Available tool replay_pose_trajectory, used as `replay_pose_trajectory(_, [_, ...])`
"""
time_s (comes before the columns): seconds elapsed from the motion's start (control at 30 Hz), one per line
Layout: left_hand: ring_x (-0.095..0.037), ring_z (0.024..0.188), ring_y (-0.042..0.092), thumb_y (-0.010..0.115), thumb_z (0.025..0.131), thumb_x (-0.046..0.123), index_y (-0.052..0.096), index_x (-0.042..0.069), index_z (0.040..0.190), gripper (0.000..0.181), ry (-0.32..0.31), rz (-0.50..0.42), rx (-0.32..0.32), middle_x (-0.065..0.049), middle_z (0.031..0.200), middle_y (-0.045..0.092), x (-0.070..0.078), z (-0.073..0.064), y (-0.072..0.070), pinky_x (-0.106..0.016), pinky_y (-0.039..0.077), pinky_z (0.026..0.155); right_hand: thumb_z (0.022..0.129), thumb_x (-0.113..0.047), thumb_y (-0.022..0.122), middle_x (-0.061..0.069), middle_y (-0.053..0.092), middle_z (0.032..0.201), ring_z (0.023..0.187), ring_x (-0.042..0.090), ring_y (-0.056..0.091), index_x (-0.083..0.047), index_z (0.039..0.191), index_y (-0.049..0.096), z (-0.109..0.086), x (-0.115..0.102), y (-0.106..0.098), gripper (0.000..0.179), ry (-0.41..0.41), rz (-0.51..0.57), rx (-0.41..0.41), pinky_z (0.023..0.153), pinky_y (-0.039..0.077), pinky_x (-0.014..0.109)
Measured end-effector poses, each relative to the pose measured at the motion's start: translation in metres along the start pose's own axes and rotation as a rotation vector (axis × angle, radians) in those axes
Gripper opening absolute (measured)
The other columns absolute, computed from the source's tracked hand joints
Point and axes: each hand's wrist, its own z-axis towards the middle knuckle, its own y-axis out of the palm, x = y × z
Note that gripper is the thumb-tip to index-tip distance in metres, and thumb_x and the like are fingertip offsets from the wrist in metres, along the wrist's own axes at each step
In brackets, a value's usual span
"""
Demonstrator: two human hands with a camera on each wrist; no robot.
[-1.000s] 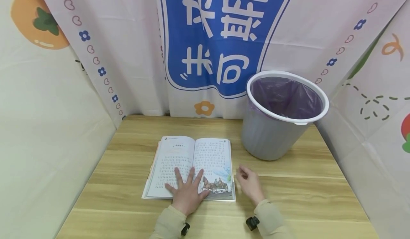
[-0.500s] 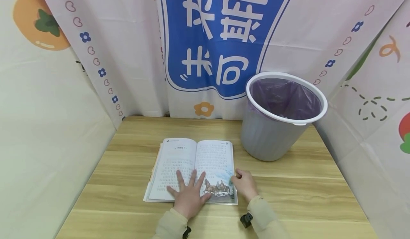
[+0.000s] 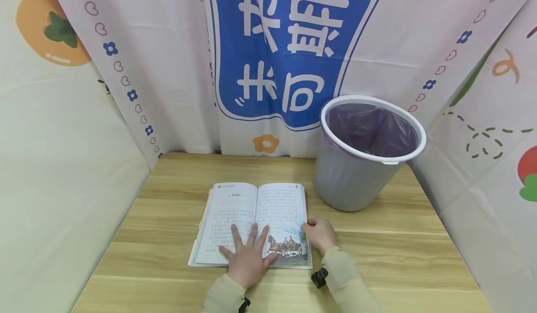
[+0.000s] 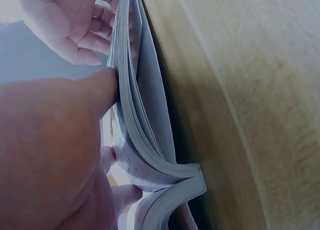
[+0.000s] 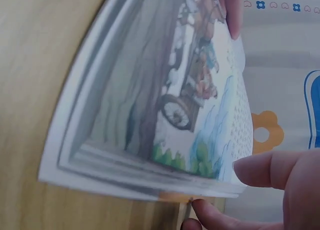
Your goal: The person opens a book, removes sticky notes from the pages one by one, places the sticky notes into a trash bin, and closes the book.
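Note:
An open book (image 3: 278,205) lies on the wooden table, with printed text on both pages and a horse-cart picture at the lower right. My left hand (image 3: 247,259) rests flat across the lower middle of it, fingers spread. At the book's right edge, my right hand (image 3: 320,235) takes the page side between thumb and curled fingers. The right wrist view shows the thumb (image 5: 265,169) above the page edges and a fingertip by the orange cover edge below. From the left wrist, the page block (image 4: 131,90) appears edge-on, bowed near the spine.
A grey bin (image 3: 352,182) with a purple liner stands behind and right of the book. Bare wooden tabletop (image 3: 147,238) lies left of the book. Printed white curtains (image 3: 180,93) hang along the back and sides.
My right hand has come leftward from beside the book onto its right edge. The left hand stays spread on the pages; the book shifts slightly lower in view.

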Motion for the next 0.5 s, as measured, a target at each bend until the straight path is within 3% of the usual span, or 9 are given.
replay_pose_trajectory(0.2, [-0.066,0.137,0.005,0.047,0.093,0.066,0.032,0.027,0.156,0.077,-0.004,-0.039,-0.010,-0.010,0.160,0.029,-0.001,0.001,0.002,-0.091,0.011,0.083,0.092,-0.027,0.058,0.019,0.059,0.129,0.111,0.035,0.053,-0.001,0.132,0.060,-0.002,-0.013,-0.002,0.048,0.026,0.078,-0.046,0.088,0.049,0.050])
replay_pose_trajectory(0.4, [-0.066,0.136,0.005,0.045,0.093,0.067,0.026,0.028,0.158,0.078,-0.012,-0.065,-0.015,-0.009,0.161,0.027,-0.004,0.003,0.005,-0.091,0.011,0.081,0.092,-0.020,0.058,0.021,0.054,0.126,0.099,0.031,0.055,0.002,0.134,0.050,0.003,-0.021,-0.007,0.048,0.037,0.277,-0.066,0.074,0.051,0.041])
replay_pose_trajectory(0.5, [-0.066,0.136,0.006,0.046,0.093,0.068,0.026,0.027,0.158,0.079,-0.011,-0.067,-0.013,-0.009,0.161,0.027,-0.005,0.003,0.005,-0.091,0.010,0.081,0.092,-0.018,0.058,0.021,0.053,0.122,0.092,0.027,0.056,0.002,0.132,0.049,0.004,-0.023,-0.009,0.045,0.058,0.327,-0.082,0.065,0.051,0.035])
